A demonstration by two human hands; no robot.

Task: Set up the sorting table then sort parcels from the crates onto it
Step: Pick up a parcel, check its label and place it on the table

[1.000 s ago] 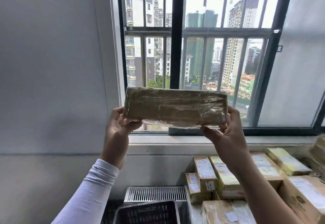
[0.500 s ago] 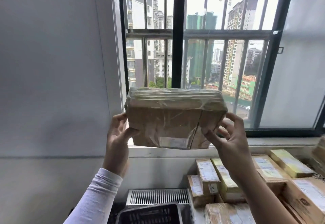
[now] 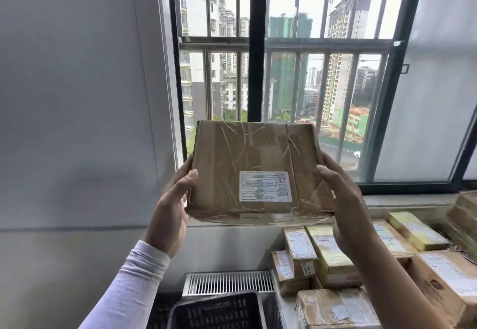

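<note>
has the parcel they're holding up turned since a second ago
Yes. The parcel has tipped its labelled broad face toward the camera, and its lower edge now sits below the window sill.

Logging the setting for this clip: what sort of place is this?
Probably a makeshift parcel-sorting room high in a city building: labelled parcels piled by the barred window, a black crate, and a taped parcel held up.

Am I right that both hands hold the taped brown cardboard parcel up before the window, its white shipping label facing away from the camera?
Not quite. In the head view the white shipping label faces the camera. The left hand and right hand do hold the taped brown cardboard parcel up before the window.
</note>
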